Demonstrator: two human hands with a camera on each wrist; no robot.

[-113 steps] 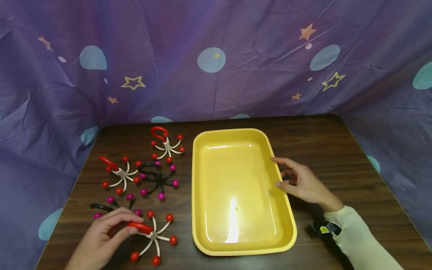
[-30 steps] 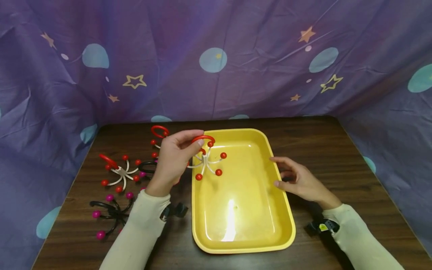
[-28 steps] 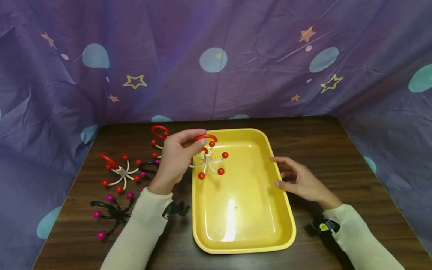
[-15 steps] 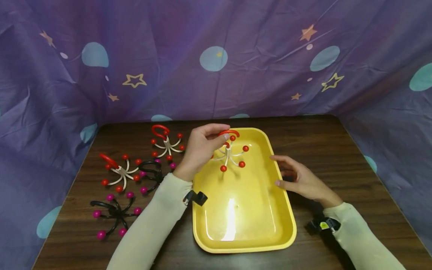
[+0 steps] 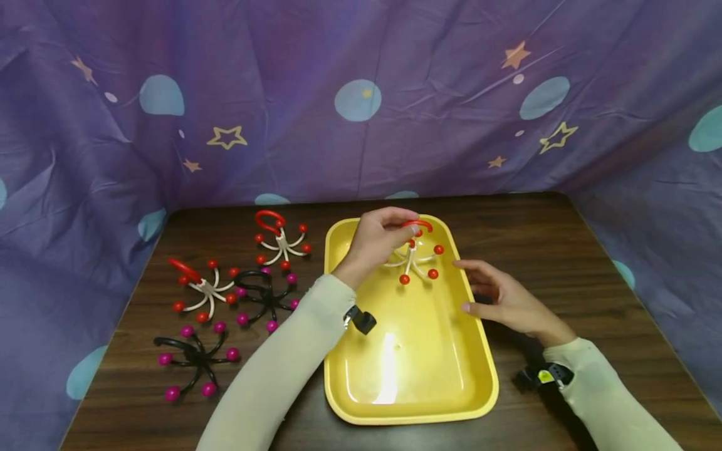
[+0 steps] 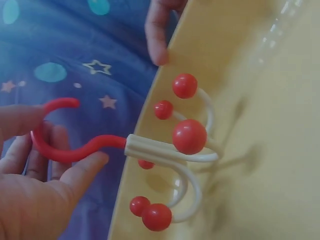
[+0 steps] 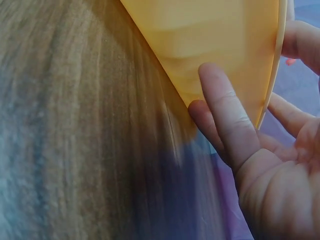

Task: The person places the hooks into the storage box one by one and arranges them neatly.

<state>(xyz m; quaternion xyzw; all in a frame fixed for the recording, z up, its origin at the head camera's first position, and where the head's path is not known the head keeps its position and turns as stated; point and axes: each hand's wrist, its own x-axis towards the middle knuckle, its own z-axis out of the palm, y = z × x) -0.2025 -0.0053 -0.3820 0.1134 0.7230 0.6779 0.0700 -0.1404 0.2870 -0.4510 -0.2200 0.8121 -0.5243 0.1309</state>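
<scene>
My left hand (image 5: 376, 244) pinches the red hook of a white hanger with several curved, ball-tipped arms (image 5: 413, 254), held inside the far right part of the yellow tray (image 5: 409, 418). In the left wrist view, thumb and fingers meet around the red hook (image 6: 95, 145), and the red balls (image 6: 189, 136) hang over the yellow surface. My right hand (image 5: 510, 307) holds the tray's right side wall, thumb and index fingertip at the rim. The right wrist view has fingers (image 7: 227, 112) against the outside of the wall.
Left of the tray lie two more white hangers with red hooks, one at the back (image 5: 282, 244) and one at the left (image 5: 207, 291). Two black hangers with magenta balls, one near the middle (image 5: 267, 300) and one nearer the front (image 5: 197, 357), lie close by. A patterned purple curtain (image 5: 361, 156) encloses the table.
My left hand picked up a hanger from the table's front left by its red hook and carried it rightward over the tray, to its far right part. My right hand has stayed at the rim.
</scene>
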